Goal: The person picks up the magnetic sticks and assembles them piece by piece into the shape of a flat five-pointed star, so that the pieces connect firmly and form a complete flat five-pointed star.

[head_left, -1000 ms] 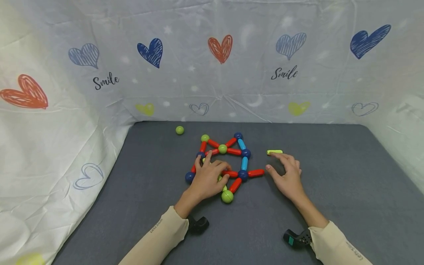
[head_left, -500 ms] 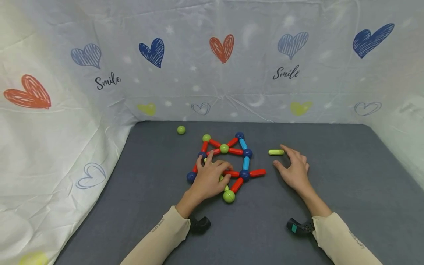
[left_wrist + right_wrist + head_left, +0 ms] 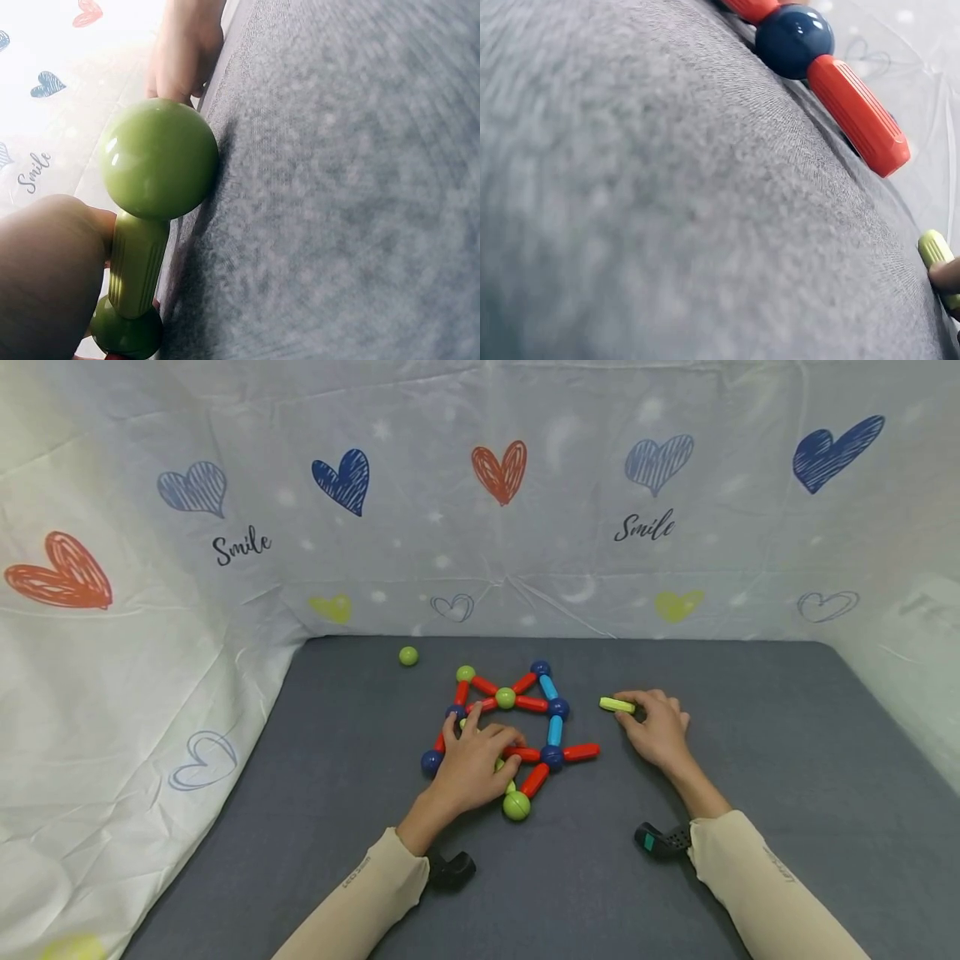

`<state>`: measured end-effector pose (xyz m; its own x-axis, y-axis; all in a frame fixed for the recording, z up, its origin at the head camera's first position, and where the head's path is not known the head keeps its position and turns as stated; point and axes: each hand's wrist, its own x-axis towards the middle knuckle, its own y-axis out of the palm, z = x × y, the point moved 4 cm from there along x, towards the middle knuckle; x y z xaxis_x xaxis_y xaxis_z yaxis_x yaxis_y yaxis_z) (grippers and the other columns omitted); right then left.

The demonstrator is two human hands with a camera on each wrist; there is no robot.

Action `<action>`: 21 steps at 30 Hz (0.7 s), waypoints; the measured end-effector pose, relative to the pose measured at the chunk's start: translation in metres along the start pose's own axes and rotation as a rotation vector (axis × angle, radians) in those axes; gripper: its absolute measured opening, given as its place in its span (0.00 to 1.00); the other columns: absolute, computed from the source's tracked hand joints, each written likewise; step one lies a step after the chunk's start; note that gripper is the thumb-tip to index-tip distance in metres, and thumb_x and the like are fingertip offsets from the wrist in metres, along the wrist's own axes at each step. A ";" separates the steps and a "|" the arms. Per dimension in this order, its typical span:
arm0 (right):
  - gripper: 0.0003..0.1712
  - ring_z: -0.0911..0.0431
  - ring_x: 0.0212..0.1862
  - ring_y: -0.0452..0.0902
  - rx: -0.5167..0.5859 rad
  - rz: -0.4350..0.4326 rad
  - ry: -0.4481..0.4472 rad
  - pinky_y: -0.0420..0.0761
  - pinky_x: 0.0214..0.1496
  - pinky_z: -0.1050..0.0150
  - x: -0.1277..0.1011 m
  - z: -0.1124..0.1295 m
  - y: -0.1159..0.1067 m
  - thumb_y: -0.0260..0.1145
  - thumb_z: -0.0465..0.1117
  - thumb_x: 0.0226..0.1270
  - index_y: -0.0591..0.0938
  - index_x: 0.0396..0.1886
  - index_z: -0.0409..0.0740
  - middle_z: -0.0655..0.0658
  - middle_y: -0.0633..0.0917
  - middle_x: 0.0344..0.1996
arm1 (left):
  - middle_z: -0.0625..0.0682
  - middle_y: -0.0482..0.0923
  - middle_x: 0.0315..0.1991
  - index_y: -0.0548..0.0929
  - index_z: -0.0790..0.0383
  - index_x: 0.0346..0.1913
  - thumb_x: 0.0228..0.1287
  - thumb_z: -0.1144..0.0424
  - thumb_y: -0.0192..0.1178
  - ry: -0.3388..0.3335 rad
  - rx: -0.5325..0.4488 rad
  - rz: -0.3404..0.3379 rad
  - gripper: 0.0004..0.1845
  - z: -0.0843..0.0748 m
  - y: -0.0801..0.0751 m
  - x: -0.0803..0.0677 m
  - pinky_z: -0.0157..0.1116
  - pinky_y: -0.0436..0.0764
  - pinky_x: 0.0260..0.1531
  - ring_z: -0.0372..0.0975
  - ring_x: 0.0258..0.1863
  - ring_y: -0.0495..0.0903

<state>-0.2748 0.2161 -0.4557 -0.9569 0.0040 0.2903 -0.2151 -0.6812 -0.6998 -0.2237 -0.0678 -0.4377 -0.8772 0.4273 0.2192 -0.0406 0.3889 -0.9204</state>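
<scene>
A flat frame of magnetic rods and balls lies on the table, with red rods (image 3: pixel 533 704), light blue rods (image 3: pixel 555 730), dark blue balls (image 3: pixel 552 756) and green balls (image 3: pixel 516 805). My left hand (image 3: pixel 472 764) rests over its left part, fingers spread, hiding some pieces. In the left wrist view, a green rod (image 3: pixel 138 264) joins two green balls beside that hand. To the right of the frame, my right hand (image 3: pixel 658 731) pinches a yellow-green magnetic rod (image 3: pixel 617 704) between thumb and index finger. That rod's end shows at the right wrist view's edge.
A loose green ball (image 3: pixel 408 656) lies at the back left of the dark grey table (image 3: pixel 585 877). One red rod (image 3: pixel 581 752) juts from the frame toward the right hand. A white printed cloth (image 3: pixel 570 552) hangs behind and to the sides.
My right hand first drew back off the yellow-green rod, then came back and pinched it, tilting it slightly. The left hand and the frame have stayed in place.
</scene>
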 end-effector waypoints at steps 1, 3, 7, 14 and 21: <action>0.17 0.41 0.47 0.67 -0.005 -0.002 0.001 0.53 0.49 0.45 0.000 0.000 0.001 0.67 0.38 0.71 0.85 0.57 0.40 0.32 0.81 0.51 | 0.46 0.84 0.56 0.84 0.43 0.50 0.73 0.54 0.57 -0.001 0.001 0.000 0.08 0.000 0.000 0.000 0.73 0.43 0.71 0.61 0.80 0.54; 0.17 0.42 0.45 0.68 -0.011 -0.009 0.006 0.53 0.48 0.46 0.001 0.000 0.002 0.68 0.40 0.71 0.85 0.56 0.40 0.33 0.83 0.48 | 0.46 0.84 0.57 0.84 0.43 0.50 0.73 0.54 0.57 -0.002 0.003 0.000 0.08 0.000 0.000 0.000 0.73 0.43 0.71 0.61 0.80 0.54; 0.17 0.45 0.42 0.69 -0.008 -0.032 0.006 0.53 0.48 0.48 -0.002 0.000 0.003 0.70 0.42 0.69 0.86 0.55 0.40 0.35 0.84 0.42 | 0.46 0.85 0.57 0.84 0.43 0.50 0.73 0.54 0.57 0.004 0.008 -0.006 0.08 0.000 0.000 0.000 0.73 0.44 0.70 0.61 0.79 0.55; 0.17 0.47 0.39 0.71 0.006 -0.064 -0.029 0.53 0.45 0.53 -0.008 -0.001 0.001 0.71 0.43 0.68 0.87 0.53 0.40 0.37 0.85 0.38 | 0.46 0.84 0.57 0.84 0.43 0.50 0.74 0.54 0.56 0.016 0.004 -0.013 0.08 -0.002 0.000 -0.001 0.74 0.44 0.70 0.62 0.79 0.55; 0.16 0.49 0.39 0.71 0.013 -0.002 -0.048 0.52 0.45 0.53 -0.009 0.007 0.005 0.71 0.45 0.69 0.88 0.52 0.42 0.40 0.85 0.37 | 0.46 0.84 0.57 0.83 0.42 0.50 0.74 0.54 0.56 0.002 0.014 -0.003 0.09 -0.001 0.000 -0.001 0.73 0.44 0.70 0.61 0.80 0.54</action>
<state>-0.2660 0.2076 -0.4579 -0.9459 -0.0298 0.3230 -0.2141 -0.6907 -0.6907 -0.2221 -0.0677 -0.4373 -0.8759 0.4277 0.2231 -0.0505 0.3786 -0.9242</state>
